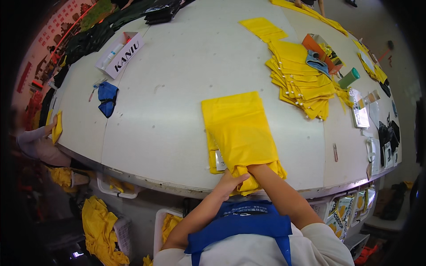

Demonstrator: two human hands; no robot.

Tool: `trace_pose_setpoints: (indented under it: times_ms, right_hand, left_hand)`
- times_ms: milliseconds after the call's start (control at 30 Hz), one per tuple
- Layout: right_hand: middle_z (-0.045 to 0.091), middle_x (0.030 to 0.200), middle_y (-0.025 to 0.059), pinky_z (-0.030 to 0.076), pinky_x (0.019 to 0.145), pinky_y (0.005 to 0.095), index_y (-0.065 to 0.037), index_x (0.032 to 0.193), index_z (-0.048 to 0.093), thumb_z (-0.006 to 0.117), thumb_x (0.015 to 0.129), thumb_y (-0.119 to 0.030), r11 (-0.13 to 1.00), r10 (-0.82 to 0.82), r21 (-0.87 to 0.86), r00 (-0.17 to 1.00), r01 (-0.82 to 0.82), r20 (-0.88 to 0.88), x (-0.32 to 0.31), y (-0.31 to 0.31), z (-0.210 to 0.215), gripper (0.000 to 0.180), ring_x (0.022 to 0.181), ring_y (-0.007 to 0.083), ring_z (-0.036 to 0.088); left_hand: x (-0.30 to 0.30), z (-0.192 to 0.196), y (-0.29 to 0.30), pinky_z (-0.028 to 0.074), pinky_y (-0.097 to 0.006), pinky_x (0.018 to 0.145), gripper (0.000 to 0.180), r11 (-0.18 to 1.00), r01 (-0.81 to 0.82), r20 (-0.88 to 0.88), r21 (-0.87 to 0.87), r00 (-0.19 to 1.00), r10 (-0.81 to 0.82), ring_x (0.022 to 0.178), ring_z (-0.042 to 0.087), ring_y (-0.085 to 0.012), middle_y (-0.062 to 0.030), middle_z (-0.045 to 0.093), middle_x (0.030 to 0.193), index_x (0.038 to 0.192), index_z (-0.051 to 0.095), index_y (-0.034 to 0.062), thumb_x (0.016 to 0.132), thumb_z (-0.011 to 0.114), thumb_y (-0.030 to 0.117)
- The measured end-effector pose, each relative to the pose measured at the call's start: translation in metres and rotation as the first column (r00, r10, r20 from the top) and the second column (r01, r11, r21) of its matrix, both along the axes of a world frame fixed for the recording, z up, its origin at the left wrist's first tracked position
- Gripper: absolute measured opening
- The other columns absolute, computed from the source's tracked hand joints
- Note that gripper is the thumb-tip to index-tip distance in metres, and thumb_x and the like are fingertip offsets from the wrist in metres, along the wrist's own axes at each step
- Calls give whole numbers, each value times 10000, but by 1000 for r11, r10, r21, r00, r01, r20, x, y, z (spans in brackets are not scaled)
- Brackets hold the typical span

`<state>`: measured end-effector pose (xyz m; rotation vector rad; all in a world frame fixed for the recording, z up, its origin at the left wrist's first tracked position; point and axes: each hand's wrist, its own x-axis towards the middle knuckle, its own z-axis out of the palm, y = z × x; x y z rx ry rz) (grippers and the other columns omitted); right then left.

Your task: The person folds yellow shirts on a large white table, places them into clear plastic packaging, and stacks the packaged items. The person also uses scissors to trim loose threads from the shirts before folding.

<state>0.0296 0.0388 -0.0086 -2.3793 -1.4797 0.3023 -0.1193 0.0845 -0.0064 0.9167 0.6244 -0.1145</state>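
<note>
Left hand (230,182) is laid flat, fingers together, on the near end of the one folded yellow cloth (239,128) at the table (177,80) edge. Right hand is tucked under that same end; its state cannot be told. The cloth's long axis runs away from both hands, equally near. One yellow stack (299,80) lies right of the cloth.

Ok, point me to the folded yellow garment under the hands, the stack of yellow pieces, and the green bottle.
folded yellow garment (237,126), head view, middle of its top face.
stack of yellow pieces (299,80), head view, centre of the top piece.
green bottle (349,78), head view, mid-body.
</note>
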Motion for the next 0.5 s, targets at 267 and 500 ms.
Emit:
trace_pose_setpoints:
  times_ms: [267,500]
  right_hand:
    - [372,1436,121,245,1095,389,-124,1396,375,528,884,-399,997,77,-27,997,-77,-4,13,-41,19,600,1315,297,331]
    - [384,1426,123,251,1091,390,-124,1383,394,534,878,-404,999,-11,30,1000,11,-2,6,-14,-2,595,1310,300,339]
  left_hand:
    - [-35,-43,-7,457,-330,864,506,904,-87,-123,418,981,151,991,590,-262,-180,593,1096,1225,447,-21,780,637,127]
    - [-24,-38,-11,386,-314,966,611,948,-9,-101,318,994,43,1148,482,-221,-152,493,1251,1353,292,2,843,613,110]
